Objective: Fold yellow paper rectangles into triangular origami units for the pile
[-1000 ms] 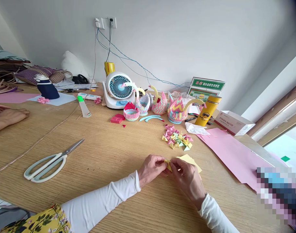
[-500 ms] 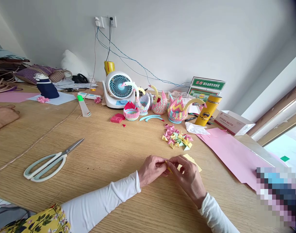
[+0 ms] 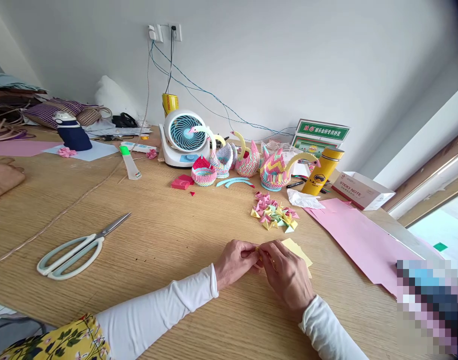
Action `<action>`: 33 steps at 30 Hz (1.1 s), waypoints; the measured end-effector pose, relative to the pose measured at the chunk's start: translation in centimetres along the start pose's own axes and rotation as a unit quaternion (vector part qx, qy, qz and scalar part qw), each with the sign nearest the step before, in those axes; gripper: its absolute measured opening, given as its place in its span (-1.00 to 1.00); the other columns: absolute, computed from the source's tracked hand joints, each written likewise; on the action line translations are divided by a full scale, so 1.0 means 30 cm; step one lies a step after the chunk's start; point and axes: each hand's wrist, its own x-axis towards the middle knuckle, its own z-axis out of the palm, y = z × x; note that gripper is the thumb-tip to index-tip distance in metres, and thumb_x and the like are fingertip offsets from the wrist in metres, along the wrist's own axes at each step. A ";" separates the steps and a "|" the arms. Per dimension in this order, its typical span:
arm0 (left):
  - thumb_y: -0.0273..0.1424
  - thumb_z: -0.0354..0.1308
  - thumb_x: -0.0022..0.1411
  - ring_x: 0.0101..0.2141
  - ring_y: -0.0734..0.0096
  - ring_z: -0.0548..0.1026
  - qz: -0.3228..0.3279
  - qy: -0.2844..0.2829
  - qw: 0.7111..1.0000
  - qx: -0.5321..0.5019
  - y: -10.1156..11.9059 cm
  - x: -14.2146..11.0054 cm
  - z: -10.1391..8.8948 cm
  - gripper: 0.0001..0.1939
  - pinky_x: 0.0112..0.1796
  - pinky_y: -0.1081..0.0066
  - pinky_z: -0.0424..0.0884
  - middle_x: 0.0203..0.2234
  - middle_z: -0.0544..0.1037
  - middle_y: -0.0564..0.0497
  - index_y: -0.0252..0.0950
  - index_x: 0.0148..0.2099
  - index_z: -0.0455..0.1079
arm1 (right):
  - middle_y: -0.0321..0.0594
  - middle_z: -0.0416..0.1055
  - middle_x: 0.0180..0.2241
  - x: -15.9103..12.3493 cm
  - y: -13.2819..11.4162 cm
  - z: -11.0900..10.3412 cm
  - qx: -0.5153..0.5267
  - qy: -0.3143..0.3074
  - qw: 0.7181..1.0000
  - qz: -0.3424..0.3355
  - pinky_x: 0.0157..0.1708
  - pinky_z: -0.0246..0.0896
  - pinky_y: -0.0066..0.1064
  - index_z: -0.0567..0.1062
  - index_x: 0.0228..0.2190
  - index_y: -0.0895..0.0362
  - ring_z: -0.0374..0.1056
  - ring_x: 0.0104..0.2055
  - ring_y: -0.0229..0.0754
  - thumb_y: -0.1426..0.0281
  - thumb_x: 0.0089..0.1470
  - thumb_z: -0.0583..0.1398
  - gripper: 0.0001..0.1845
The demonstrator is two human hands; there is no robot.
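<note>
My left hand [image 3: 236,262] and my right hand [image 3: 287,272] meet fingertip to fingertip above the wooden table [image 3: 169,240]. Both are closed in a pinch on a small yellow piece of paper [image 3: 257,248], mostly hidden by the fingers. Partly behind my right hand lie yellow paper sheets [image 3: 298,251]. Just beyond the hands sits a pile of folded paper triangles [image 3: 274,212] in pink, yellow and green. Scissors [image 3: 84,250] with pale handles lie to the left of my left hand, blades pointing away.
Paper swans [image 3: 276,170], a white fan [image 3: 186,137] and a yellow bottle [image 3: 322,171] stand at the back. Pink sheets [image 3: 360,240] and a sticky note box [image 3: 362,190] are on the right. A glue bottle [image 3: 130,164] stands left, near another person's hand [image 3: 6,180].
My right hand has turned and closed in toward my left fingertips, covering more of the yellow paper. The other person's hand has shifted slightly left.
</note>
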 end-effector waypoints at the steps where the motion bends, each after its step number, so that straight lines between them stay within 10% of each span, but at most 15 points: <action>1: -0.21 0.18 0.06 -0.38 0.30 0.54 -0.001 0.001 1.000 0.000 -0.003 0.001 -0.002 -0.68 -0.34 0.39 0.48 -0.48 0.54 -0.03 -0.42 -0.34 0.50 | -0.20 0.43 -0.42 0.002 -0.002 -0.004 0.026 -0.003 1.000 0.011 -0.42 0.16 -0.45 0.47 -0.34 0.12 0.36 -0.41 -0.22 0.45 0.20 0.04 -0.79; 11: -0.28 0.13 0.09 -0.35 0.29 0.55 -0.001 -0.004 0.999 0.038 -0.007 0.003 -0.003 -0.67 -0.32 0.38 0.51 -0.45 0.54 -0.05 -0.43 -0.22 0.52 | -0.22 0.48 -0.47 0.019 0.029 -0.015 0.208 -0.049 0.964 0.160 -0.53 0.22 -0.46 0.53 -0.42 0.14 0.37 -0.48 -0.22 0.35 0.11 0.15 -0.82; 33: -0.34 0.07 0.07 -0.26 0.27 0.52 -0.013 -0.046 0.998 0.050 0.002 -0.001 -0.011 -0.74 -0.30 0.41 0.50 -0.39 0.52 -0.03 -0.38 -0.28 0.50 | -0.25 0.42 -0.44 0.004 0.038 -0.009 -0.003 -0.037 0.999 0.011 -0.43 0.12 -0.45 0.45 -0.37 0.10 0.33 -0.41 -0.22 0.40 0.20 0.07 -0.83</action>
